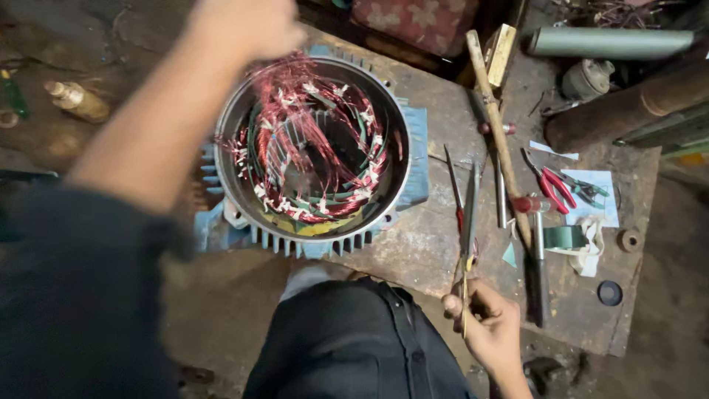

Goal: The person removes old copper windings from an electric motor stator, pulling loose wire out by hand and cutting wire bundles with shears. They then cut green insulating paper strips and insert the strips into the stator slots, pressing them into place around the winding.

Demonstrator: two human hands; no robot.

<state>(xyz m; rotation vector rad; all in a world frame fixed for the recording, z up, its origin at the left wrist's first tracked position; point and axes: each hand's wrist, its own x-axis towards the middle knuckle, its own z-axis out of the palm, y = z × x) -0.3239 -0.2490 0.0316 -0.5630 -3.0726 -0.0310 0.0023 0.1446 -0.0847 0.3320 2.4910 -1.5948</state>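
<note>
A blue finned motor housing [413,159] stands open on a worn wooden board, with red copper coil windings [310,140] tied with white strips inside. My left hand [247,26] is raised over the housing's far rim, closed on a bundle of the red copper wires pulled upward. My right hand [487,325] is near the board's front edge, pinching a thin yellowish stick-like tool [465,284] that points up the board.
Along the board lie a wooden hammer handle [498,129], metal rods, red-handled pliers [554,185], a green tape roll [565,238], paper scraps and a small black ring [610,293]. Pipes and cylinders lie at the far right. A bottle [77,100] lies on the floor at left.
</note>
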